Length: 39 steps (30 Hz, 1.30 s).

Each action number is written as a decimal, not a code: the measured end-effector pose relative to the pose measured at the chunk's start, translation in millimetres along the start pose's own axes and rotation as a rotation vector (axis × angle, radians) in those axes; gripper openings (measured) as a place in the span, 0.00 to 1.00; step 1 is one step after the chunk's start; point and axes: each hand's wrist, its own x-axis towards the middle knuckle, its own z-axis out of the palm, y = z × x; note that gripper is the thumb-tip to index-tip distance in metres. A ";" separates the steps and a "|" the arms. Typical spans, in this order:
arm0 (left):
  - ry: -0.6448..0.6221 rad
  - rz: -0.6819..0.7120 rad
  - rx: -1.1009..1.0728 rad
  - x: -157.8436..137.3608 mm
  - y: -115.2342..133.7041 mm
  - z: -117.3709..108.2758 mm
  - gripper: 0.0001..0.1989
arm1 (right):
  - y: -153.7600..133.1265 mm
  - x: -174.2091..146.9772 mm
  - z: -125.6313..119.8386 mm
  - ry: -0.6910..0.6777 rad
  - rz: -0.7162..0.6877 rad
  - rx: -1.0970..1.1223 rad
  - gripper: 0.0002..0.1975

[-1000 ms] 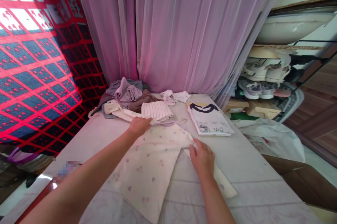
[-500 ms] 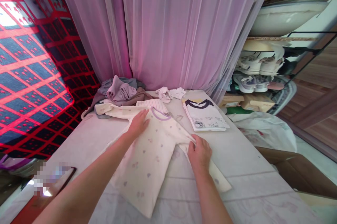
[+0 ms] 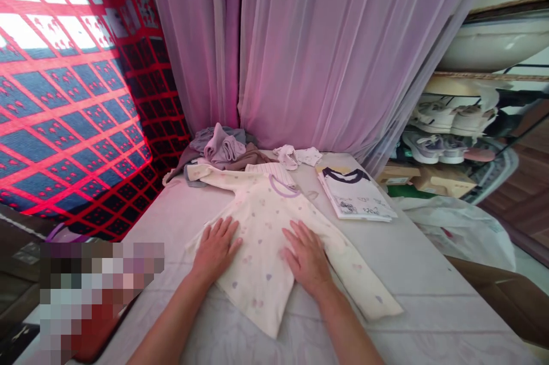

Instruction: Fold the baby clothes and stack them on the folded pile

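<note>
A cream long-sleeved child's top [image 3: 261, 227] with small hearts and a lilac neckband lies spread on the pale sheet. My left hand [image 3: 217, 248] rests flat on the left side of its body, fingers apart. Across from it, my right hand [image 3: 306, 253] lies on the right side, below the armpit, fingers spread too. One sleeve reaches up to the left; the other slants down to the right. Just beyond the collar is a striped folded garment [image 3: 270, 173], partly covered by the top.
A heap of purple and grey clothes [image 3: 225, 147] sits at the back left, small pale garments [image 3: 298, 156] beside it. Folded shirts [image 3: 358, 196] are stacked at right. Purple curtains [image 3: 309, 56] hang behind; a shoe rack [image 3: 446, 125] and a cardboard box [image 3: 493, 290] stand right.
My left hand has come down from the shoulder to the body of the top. My right hand has let go of the sleeve and moved onto the body. The right sleeve now lies straighter.
</note>
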 end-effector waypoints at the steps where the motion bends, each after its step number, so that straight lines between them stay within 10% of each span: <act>1: 0.012 -0.021 0.003 1.1 2.5 -0.6 0.26 | -8.7 -1.4 0.8 -0.103 -0.021 0.000 0.20; 16: 0.034 -0.189 -0.064 -9.1 -17.7 -11.5 0.26 | -47.6 -42.1 -21.6 -0.440 0.161 -0.069 0.26; 31: 0.248 -0.486 -0.231 -16.7 -39.0 -13.9 0.13 | -68.7 -66.9 -30.8 -0.437 -0.048 0.187 0.36; 39: 0.297 -0.538 -0.222 -13.6 -40.4 -16.8 0.08 | -63.5 -69.0 -25.3 -0.291 -0.048 0.307 0.10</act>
